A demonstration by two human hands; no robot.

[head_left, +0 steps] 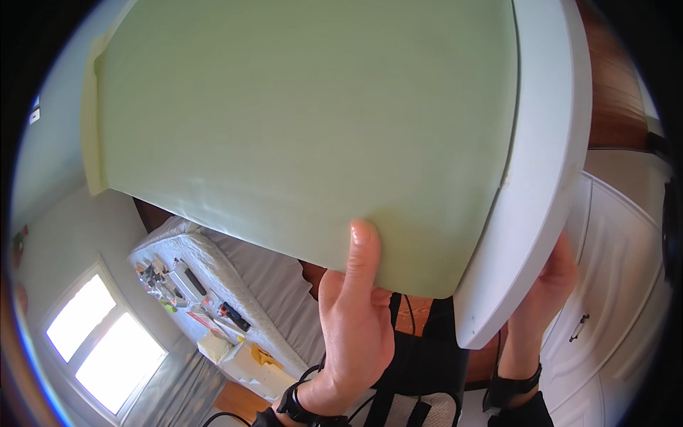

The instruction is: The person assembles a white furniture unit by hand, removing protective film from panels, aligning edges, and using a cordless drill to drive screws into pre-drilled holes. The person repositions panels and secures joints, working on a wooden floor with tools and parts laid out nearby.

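Observation:
A large pale green panel fills the upper middle, tilted close in front of me. Along its right side runs a long white board with a curved-looking outer edge and small holes near its lower end. My left hand grips the panel's lower edge, thumb flat on the green face and the other fingers behind it. At the board's outer side is my right hand, closed against it; the board covers part of its fingers. A narrow gap shows between panel and board, and a yellowish strip borders the panel's far left side.
A bed with a pale mattress stands at lower left, carrying a power drill, tools and a white box. A window is beyond it. White cabinet doors stand close on the right. Dark cables hang below.

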